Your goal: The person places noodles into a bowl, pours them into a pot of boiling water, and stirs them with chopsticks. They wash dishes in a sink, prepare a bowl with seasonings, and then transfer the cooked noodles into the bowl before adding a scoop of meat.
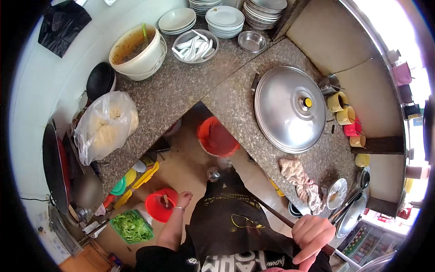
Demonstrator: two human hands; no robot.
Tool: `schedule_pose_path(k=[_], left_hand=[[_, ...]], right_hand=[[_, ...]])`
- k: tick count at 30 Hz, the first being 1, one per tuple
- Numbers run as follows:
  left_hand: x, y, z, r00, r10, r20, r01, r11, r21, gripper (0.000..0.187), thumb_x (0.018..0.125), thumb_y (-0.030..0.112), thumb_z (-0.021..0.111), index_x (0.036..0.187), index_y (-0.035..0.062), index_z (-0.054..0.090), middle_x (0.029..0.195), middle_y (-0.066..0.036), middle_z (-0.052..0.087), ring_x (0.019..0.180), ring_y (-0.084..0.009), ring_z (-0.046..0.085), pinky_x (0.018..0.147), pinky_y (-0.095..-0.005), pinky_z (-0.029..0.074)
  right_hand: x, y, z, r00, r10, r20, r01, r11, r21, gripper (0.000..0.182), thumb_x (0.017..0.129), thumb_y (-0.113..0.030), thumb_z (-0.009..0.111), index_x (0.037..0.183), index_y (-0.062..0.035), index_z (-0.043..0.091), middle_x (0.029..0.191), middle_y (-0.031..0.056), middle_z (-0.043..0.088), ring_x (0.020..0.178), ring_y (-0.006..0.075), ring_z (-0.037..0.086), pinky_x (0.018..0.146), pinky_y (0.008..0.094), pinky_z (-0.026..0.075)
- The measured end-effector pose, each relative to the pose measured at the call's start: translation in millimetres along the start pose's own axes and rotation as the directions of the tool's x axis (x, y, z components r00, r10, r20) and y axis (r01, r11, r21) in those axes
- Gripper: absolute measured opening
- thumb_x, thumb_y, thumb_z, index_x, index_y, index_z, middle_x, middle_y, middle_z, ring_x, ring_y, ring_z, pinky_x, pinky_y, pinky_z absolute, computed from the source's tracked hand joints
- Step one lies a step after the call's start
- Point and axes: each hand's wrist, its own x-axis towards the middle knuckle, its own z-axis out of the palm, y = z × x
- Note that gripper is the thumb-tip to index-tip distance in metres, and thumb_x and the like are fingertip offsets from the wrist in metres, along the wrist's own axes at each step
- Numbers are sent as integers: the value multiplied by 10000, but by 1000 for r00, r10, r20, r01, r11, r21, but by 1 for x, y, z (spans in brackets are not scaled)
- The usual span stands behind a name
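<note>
My right hand (pixel 312 238), at the lower right, is closed around a long thin brown stick (pixel 276 213). The stick slants up and left across the front of my dark apron (pixel 226 217); its far end is hidden, so its kind cannot be told. My left hand (pixel 183 199) hangs low at my left side with its fingers curled in, and nothing shows in it. Nearest to it is a red bucket (pixel 154 206) on the floor with a handled thing inside. Beside that bucket stands a green basket of leafy greens (pixel 132 226).
A large steel lid (pixel 290 109) covers the right part of the stone counter (pixel 213 81). Also up there are a white bucket (pixel 140 68), a bowl of white spoons (pixel 196 47), stacked plates (pixel 224 20), a plastic bag (pixel 108 124) and a crumpled cloth (pixel 301 183). Another red bucket (pixel 215 138) stands below.
</note>
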Motion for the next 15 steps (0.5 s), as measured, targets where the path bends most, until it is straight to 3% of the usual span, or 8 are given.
schedule_pose_path(k=[1, 4, 6, 10, 13, 15], left_hand=[[8, 0, 0, 1000, 0, -1, 0, 1000, 2, 199, 796, 170, 640, 913, 8, 629, 766, -29, 615, 669, -116, 557, 618, -247, 454], [20, -5, 3, 1000, 25, 17, -24, 999, -43, 216, 798, 166, 637, 934, -2, 626, 779, -39, 620, 678, -125, 565, 625, -250, 460], [24, 7, 6, 1000, 20, 2, -19, 995, -101, 229, 798, 159, 635, 956, -5, 624, 794, -57, 626, 694, -130, 574, 637, -252, 466], [25, 18, 6, 1000, 14, 1, -14, 993, -118, 228, 795, 149, 640, 961, -6, 622, 793, -64, 628, 684, -132, 579, 629, -253, 469], [25, 19, 3, 1000, 6, -16, -7, 998, -67, 228, 790, 145, 647, 957, -9, 621, 783, -61, 626, 656, -133, 575, 612, -249, 465], [27, 13, 0, 1000, 26, -7, -27, 995, -98, 221, 793, 145, 646, 951, -9, 620, 771, -59, 624, 633, -135, 573, 601, -247, 466]], right_hand=[[-6, 8, -19, 975, -46, 220, 18, 992, 125, 194, 812, -95, 662, 830, 92, 612, 521, 9, 476, 360, 117, 416, 345, 250, 259], [-10, 12, -28, 984, -40, 172, 17, 991, 131, 254, 739, -109, 746, 822, 96, 620, 512, 32, 518, 332, 104, 406, 325, 230, 238], [-12, 12, -30, 994, -20, 109, 8, 995, 102, 265, 745, -138, 744, 824, 83, 620, 520, 38, 528, 336, 104, 397, 325, 236, 233], [-15, 9, -45, 989, -20, 147, 18, 1000, 14, 279, 762, -193, 731, 809, 51, 606, 508, 31, 524, 327, 90, 385, 309, 238, 204], [-20, -1, -53, 995, -31, 91, 34, 999, -34, 298, 708, -176, 777, 798, 66, 627, 510, 43, 528, 353, 107, 419, 326, 251, 238], [-33, -6, -56, 993, -110, -47, 101, 981, -167, 325, 733, -263, 747, 758, 26, 600, 484, 14, 485, 343, 100, 403, 314, 236, 254]])
